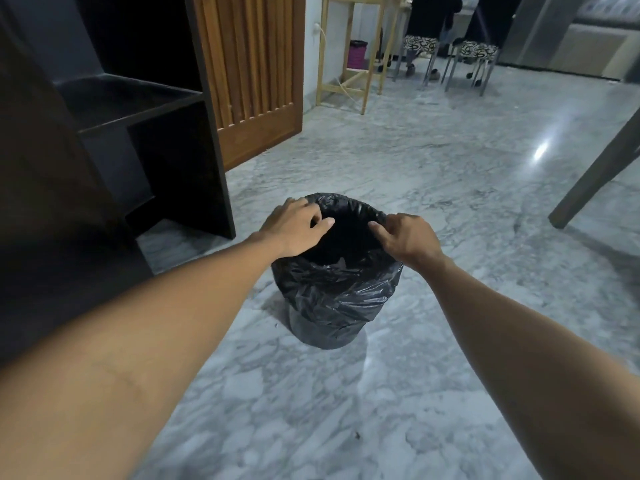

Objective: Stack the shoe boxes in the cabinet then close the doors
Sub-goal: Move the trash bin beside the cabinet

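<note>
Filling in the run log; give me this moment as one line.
left hand: grips bin rim | right hand: grips bin rim | bin: black bag liner, on floor | cabinet: open, shelves bare | shoe boxes: none in view

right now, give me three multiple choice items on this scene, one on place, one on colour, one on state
1. Where does the bin stand?
A. on a cabinet shelf
B. on the marble floor, right of the cabinet
C. under the wooden table

2. What colour is the bag lining the bin?
A. white
B. blue
C. black

3. What are the hands doing?
A. both hold the bag at the bin's rim
B. both hang idle
C. one carries a shoe box

Answers:
1 B, the bin sits on the floor beside the open dark cabinet.
2 C, the crinkled plastic is black.
3 A, the left hand and right hand sit on opposite sides of the rim, fingers curled on the plastic.
</note>
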